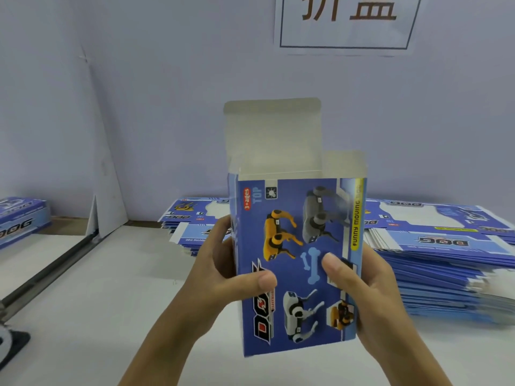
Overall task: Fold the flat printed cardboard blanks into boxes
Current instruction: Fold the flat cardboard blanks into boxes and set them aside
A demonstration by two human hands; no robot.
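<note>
At the far left edge a low stack of blue printed cardboard [23,218] lies on the white table [111,302], its big slanted lettering cut off so I read only "DOG". Beside it a white folded card stand [107,190] leans against the pale wall, and a dark metal bar [47,270] runs diagonally along the tabletop. My left hand [223,271] grips the left side of the box [298,263]: the thumb lies flat across the glossy printed front, the fingers curl round behind the left edge. The box is held upright above the table in the middle of the view, already opened into a rectangular tube; its top flap stands straight up, plain grey-beige board with rounded corners, and a shorter side flap rises at the right. The blue front shows yellow, grey and white robot dogs, pale blue bones, a red "3+ ages" badge, "TOP", a yellow strip reading "FUNNY MOVING", and "DOG" in bold red-and-black letters. My right hand [359,291] clamps the right edge, thumb pressed on the front, palm wrapping the side. Behind, thick stacks of flat blanks [434,252] fan out on the table, with "DOG" printed upside down. On the wall above hangs a white sign [345,20] with large brown characters.
</note>
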